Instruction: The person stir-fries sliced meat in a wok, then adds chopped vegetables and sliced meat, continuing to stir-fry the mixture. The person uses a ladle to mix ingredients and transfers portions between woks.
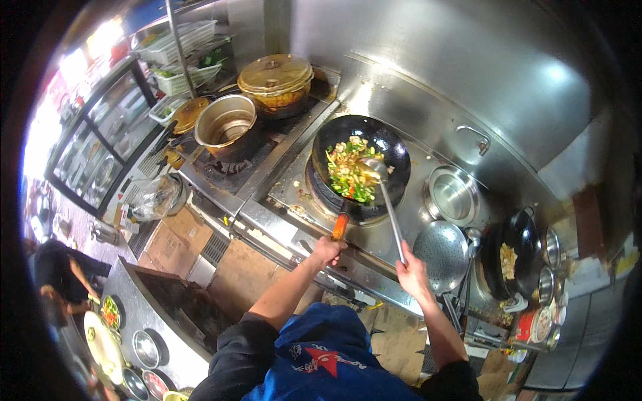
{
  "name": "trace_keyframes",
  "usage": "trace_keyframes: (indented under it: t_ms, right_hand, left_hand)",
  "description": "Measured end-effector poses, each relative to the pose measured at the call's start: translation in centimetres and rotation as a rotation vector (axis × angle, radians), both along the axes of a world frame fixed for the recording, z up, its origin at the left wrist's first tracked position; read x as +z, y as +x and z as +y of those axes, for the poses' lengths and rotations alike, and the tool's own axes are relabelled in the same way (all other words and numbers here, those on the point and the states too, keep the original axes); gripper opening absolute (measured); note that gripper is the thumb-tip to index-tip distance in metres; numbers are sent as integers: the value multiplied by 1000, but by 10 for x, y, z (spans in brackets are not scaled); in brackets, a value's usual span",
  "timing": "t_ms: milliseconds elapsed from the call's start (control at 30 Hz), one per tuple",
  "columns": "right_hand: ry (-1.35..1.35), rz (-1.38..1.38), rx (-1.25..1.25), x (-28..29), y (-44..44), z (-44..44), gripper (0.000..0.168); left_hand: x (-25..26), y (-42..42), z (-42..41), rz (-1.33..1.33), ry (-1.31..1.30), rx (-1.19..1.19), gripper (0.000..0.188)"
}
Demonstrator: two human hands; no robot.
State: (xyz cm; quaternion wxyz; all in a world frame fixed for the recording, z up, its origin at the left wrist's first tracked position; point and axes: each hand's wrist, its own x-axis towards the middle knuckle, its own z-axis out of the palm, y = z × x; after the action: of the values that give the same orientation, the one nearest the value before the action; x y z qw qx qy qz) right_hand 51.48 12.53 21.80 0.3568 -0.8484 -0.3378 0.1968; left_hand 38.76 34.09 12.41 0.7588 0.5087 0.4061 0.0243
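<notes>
My left hand (329, 250) grips the orange handle (340, 226) of a black wok (396, 145), which sits tilted on the burner ring. In my right hand (412, 273) is the long metal shaft of a cooking ladle (391, 213). The ladle's bowl (376, 168) rests among the food in the wok. That food (351, 168) is a mix of green pepper pieces, pale slices and bits of red, gathered on the wok's left side.
Right of the wok are a steel pot (453, 194), a perforated strainer (441, 255) and a second wok (521, 240) holding some food. On the left stand an uncovered pot (225, 123) and a lidded pot (275, 82). A person (65, 275) works at a counter with bowls (147, 348).
</notes>
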Motion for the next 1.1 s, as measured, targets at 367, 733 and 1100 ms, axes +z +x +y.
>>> trace_keyframes:
  t_ms: [367,733,1100]
  right_hand:
    - [152,390,-111,37,-11,-39,51]
    - [138,1594,128,39,-53,7,13]
    - [-521,1571,827,53,-207,137,15]
  left_hand:
    - [40,-56,-24,196,297,10,18]
    - [-6,-233,-75,234,399,49,31]
    - [-43,-449,-70,-171,73,1615,17]
